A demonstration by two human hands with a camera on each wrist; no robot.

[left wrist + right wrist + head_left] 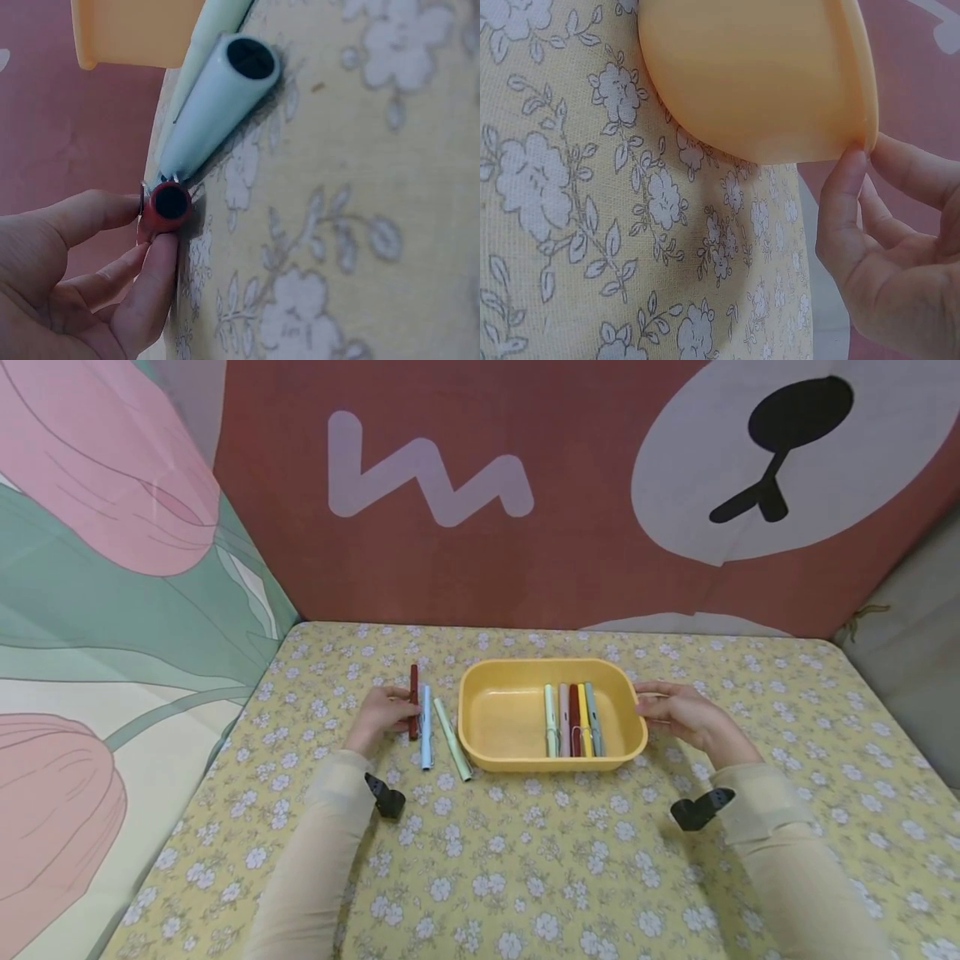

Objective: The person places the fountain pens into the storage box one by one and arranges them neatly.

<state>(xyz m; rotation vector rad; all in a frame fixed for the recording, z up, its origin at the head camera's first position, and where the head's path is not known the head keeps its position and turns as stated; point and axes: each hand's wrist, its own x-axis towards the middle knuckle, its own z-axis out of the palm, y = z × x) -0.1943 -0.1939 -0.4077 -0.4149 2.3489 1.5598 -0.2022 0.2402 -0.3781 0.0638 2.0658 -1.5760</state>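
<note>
Between thumb and fingers, my left hand (378, 717) pinches a dark red pen (413, 678), its hollow end facing the camera in the left wrist view. Just right of it lie a light blue pen (426, 739) and a slanting pale green pen (453, 742). My right hand (688, 717) grips the right rim of a yellow plastic tray (552, 765), thumb on the outer wall in the right wrist view. Inside, a pale green pen (551, 718), a mauve pen (564, 714), a dark red pen (574, 718), a yellow pen (584, 718) and a grey-blue pen (593, 718) stand side by side.
A yellow floral cloth (495, 860) covers the table. Behind it rises a reddish-brown printed backdrop (450, 577), with a tulip-patterned panel (150, 610) along the left. Each wrist carries a small black camera.
</note>
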